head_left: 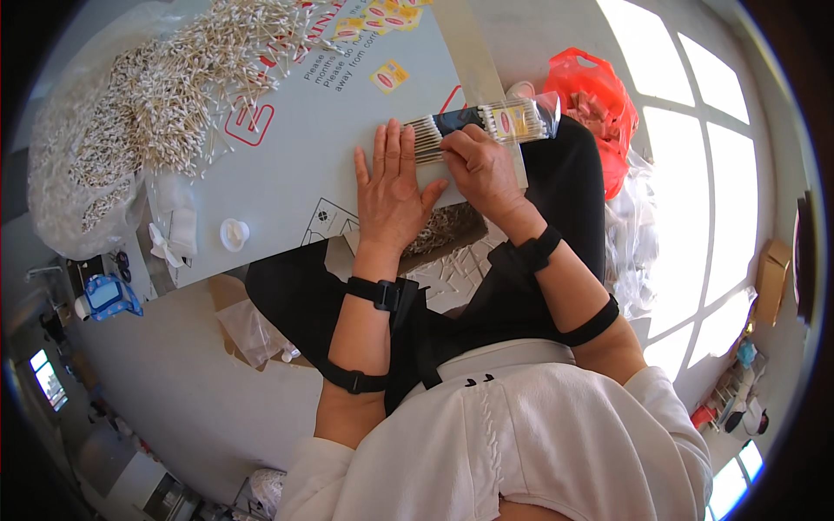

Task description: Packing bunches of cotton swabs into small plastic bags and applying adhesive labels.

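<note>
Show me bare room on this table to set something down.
Widest: grey tabletop between the swab heap, white round container and left hand. Smaller: between the lone yellow label and table's right edge. Crowded: upper left under the heap, the top under clustered labels, and around the swab packet and right hand.

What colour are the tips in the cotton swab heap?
The cotton swab tips are white, best in the head view.

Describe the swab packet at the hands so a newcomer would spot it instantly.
On the grey tabletop, look toward its right-hand edge. There, beside the curled right hand, lies a long, clear packet. Unlike the loose heap of swabs at upper left, its sticks lie in a row, with a dark band and a yellow label.
</note>
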The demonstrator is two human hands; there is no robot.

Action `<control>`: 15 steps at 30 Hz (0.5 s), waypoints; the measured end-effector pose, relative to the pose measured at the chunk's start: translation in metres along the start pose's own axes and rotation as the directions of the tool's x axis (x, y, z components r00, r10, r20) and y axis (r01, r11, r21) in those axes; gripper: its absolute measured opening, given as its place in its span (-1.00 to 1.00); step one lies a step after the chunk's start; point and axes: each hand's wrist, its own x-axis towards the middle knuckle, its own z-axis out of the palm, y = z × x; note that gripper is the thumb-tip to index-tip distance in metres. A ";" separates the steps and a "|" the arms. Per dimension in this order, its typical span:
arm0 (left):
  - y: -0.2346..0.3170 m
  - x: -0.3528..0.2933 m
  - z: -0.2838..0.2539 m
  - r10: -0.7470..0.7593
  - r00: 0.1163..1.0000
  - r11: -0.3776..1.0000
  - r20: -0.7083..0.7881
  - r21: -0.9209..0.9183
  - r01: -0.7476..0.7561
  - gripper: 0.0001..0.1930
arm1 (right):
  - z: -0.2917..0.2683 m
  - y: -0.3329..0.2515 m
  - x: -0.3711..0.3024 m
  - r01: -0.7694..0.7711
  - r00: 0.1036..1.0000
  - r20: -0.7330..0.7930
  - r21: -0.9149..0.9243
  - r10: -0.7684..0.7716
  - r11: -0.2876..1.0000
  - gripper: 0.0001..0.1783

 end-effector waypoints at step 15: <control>0.002 0.001 -0.002 -0.017 1.000 1.000 0.008 -0.023 0.017 -0.10 | 0.003 -0.002 0.002 -0.024 1.000 -0.001 -0.032 0.024 0.999 -0.81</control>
